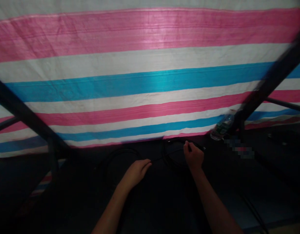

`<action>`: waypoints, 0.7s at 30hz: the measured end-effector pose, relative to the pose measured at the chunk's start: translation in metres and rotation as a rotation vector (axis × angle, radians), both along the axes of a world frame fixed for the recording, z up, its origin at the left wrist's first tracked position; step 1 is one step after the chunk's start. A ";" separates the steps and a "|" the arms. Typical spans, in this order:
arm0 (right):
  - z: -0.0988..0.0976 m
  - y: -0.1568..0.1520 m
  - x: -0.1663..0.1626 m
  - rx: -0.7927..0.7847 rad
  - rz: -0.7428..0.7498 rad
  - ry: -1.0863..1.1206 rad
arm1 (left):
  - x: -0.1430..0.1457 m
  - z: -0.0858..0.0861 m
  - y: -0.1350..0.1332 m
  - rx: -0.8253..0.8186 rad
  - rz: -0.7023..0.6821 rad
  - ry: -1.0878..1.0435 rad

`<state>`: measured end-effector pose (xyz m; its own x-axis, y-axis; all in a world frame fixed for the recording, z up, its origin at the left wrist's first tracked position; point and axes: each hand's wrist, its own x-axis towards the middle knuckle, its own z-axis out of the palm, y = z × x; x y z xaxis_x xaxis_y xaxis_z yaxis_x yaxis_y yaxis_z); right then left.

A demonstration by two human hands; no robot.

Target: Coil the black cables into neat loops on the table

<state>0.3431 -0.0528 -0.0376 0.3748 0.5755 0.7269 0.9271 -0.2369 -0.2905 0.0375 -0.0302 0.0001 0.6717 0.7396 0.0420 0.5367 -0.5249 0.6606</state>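
Observation:
My left hand [139,171] pinches a thin black cable [156,160] between thumb and fingertips, low over the dark surface. The cable runs to the right toward my right hand [194,155], whose fingers are curled closed on it. Around and behind my right hand lies a coil of black cable [165,155], with small connector ends showing at its edge. A second, fainter loop of black cable [120,150] lies behind my left hand. Darkness hides most of the loops' lower parts.
A striped pink, white and blue plastic sheet [150,78] hangs across the back. Dark frame bars [30,113] slant down on both sides. A clear plastic bottle [222,127] leans by the right bar. More dark cable [254,211] lies at lower right.

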 end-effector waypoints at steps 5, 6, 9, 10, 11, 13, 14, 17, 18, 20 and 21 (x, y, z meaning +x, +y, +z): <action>-0.001 0.002 -0.043 0.005 0.370 0.001 | 0.011 -0.007 -0.010 0.054 -0.026 0.090; -0.002 0.001 -0.055 -0.006 0.458 -0.006 | 0.016 -0.010 -0.013 0.060 -0.044 0.108; -0.006 -0.006 -0.091 -0.072 0.703 -0.016 | 0.025 -0.015 -0.019 0.084 -0.071 0.145; -0.006 -0.009 -0.101 -0.091 0.749 -0.020 | 0.026 -0.016 -0.019 0.089 -0.066 0.146; -0.006 -0.012 -0.108 -0.094 0.768 -0.024 | 0.026 -0.017 -0.018 0.093 -0.052 0.136; -0.004 -0.016 -0.117 -0.089 0.777 -0.001 | 0.022 -0.017 -0.013 0.098 -0.010 0.098; -0.002 -0.017 -0.120 -0.078 0.771 0.034 | 0.020 -0.017 -0.011 0.098 0.010 0.076; -0.002 -0.017 -0.123 -0.077 0.756 0.175 | 0.014 -0.018 -0.004 0.097 0.045 0.034; -0.004 -0.017 -0.125 -0.092 0.749 0.202 | 0.014 -0.018 -0.003 0.095 0.048 0.023; -0.008 -0.016 -0.127 -0.133 0.729 0.204 | 0.016 -0.017 -0.004 0.080 0.045 0.001; -0.011 -0.015 -0.127 -0.146 0.713 0.189 | 0.017 -0.016 -0.006 0.066 0.037 -0.007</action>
